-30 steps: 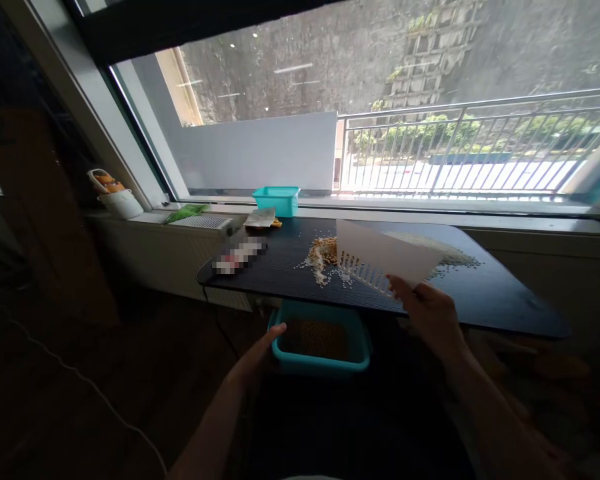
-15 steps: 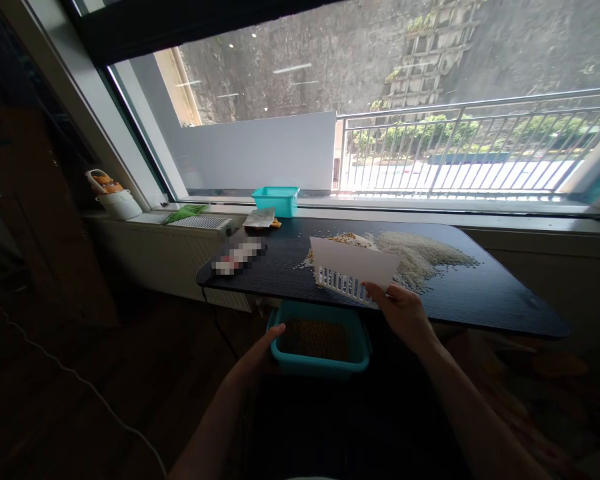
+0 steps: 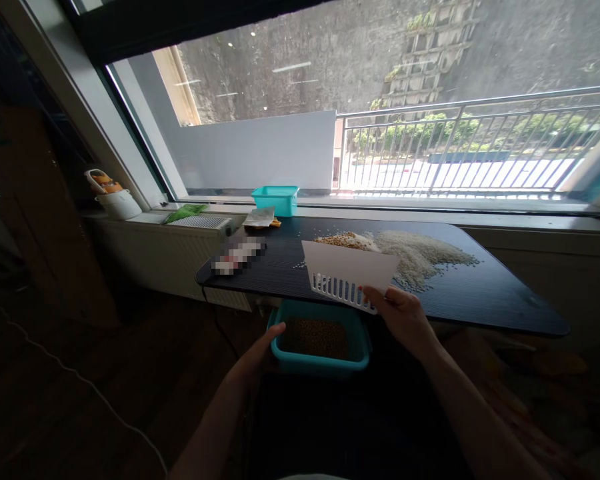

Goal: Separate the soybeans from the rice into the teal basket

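My right hand (image 3: 403, 313) is closed on the near corner of a white slotted plastic scoop (image 3: 347, 273), held tilted at the front edge of the dark table (image 3: 490, 300). Directly under it a teal tub (image 3: 320, 343) with brown beans inside hangs below the table edge; my left hand (image 3: 260, 350) grips its left rim. On the table behind the scoop lie a small heap of brown beans (image 3: 343, 240) and a wider spread of white rice (image 3: 420, 253).
A second teal tub (image 3: 276, 199) stands at the window sill, with a small packet (image 3: 260, 219) beside it. A blurred flat item (image 3: 237, 257) lies on the table's left end. White pots (image 3: 115, 197) sit on the radiator shelf at left.
The scoop in my right hand has been drawn left and toward me, from over the grain to the table's front edge above the tub. My left hand has stayed on the tub.
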A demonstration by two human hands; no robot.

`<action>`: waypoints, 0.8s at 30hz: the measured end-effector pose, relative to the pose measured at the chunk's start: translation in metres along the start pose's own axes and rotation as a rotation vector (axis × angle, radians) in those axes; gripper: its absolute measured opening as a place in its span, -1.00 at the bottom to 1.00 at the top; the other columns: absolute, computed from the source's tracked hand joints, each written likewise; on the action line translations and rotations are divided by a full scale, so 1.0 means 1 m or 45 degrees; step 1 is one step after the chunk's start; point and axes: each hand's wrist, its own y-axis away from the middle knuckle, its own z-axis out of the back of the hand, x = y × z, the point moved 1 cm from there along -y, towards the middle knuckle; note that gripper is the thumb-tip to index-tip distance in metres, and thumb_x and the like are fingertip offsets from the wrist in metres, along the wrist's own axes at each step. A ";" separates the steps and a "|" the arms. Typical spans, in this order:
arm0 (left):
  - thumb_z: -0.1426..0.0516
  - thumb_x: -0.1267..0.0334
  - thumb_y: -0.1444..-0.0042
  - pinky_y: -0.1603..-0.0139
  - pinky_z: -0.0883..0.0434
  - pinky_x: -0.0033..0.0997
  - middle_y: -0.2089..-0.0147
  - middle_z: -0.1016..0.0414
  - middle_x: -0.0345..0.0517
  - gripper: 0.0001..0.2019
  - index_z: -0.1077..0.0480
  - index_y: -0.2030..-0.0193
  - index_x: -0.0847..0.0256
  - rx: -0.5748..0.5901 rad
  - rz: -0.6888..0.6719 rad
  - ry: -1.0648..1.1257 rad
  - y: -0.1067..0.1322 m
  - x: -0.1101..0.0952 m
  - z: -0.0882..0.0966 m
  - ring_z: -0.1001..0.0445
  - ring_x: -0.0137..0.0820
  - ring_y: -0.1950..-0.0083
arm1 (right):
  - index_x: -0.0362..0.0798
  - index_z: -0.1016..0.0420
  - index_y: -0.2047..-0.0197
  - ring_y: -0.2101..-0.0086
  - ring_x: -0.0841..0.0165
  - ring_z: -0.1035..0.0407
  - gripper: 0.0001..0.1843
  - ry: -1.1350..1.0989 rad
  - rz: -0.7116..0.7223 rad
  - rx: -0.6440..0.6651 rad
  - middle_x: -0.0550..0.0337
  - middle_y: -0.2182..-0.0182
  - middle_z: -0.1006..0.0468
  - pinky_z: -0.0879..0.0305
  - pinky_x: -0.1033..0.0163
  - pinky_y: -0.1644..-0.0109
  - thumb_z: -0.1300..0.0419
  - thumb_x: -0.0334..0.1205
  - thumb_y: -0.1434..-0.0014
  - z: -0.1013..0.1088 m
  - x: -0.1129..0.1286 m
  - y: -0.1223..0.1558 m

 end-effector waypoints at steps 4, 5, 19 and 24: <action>-0.04 -0.15 -0.06 0.11 -0.41 -0.16 -0.15 -0.38 0.08 -0.34 -0.18 -0.24 0.16 -0.014 0.001 0.005 0.000 0.000 0.000 -0.36 -0.06 -0.13 | -0.09 -0.47 0.57 0.50 0.38 -0.28 -0.58 0.002 -0.006 0.050 0.19 0.58 -0.42 -0.19 0.31 0.46 -0.17 0.11 -0.04 0.004 0.003 0.002; -0.04 -0.14 -0.05 0.11 -0.41 -0.16 -0.15 -0.38 0.08 -0.34 -0.20 -0.23 0.17 -0.009 0.000 0.006 0.000 0.000 0.000 -0.36 -0.06 -0.12 | -0.09 -0.47 0.58 0.51 0.38 -0.27 -0.58 0.008 -0.018 0.026 0.20 0.59 -0.42 -0.18 0.31 0.47 -0.17 0.11 -0.03 0.007 0.004 0.001; -0.04 -0.14 -0.06 0.01 -0.37 -0.10 -0.21 -0.32 0.05 -0.32 -0.14 -0.28 0.13 -0.002 0.002 0.016 0.005 -0.004 -0.003 -0.30 -0.05 -0.20 | -0.09 -0.50 0.53 0.52 0.40 -0.25 -0.55 0.369 0.171 -0.173 0.19 0.52 -0.46 -0.12 0.31 0.45 -0.10 0.12 -0.08 0.021 -0.013 -0.063; -0.04 -0.12 -0.07 0.02 -0.37 -0.11 -0.19 -0.35 0.07 -0.32 -0.12 -0.29 0.15 0.003 0.022 0.043 0.004 -0.003 -0.003 -0.30 -0.06 -0.20 | -0.10 -0.51 0.49 0.51 0.39 -0.27 -0.57 0.356 0.158 -0.140 0.19 0.52 -0.46 -0.12 0.31 0.43 -0.10 0.09 -0.10 0.016 -0.019 -0.062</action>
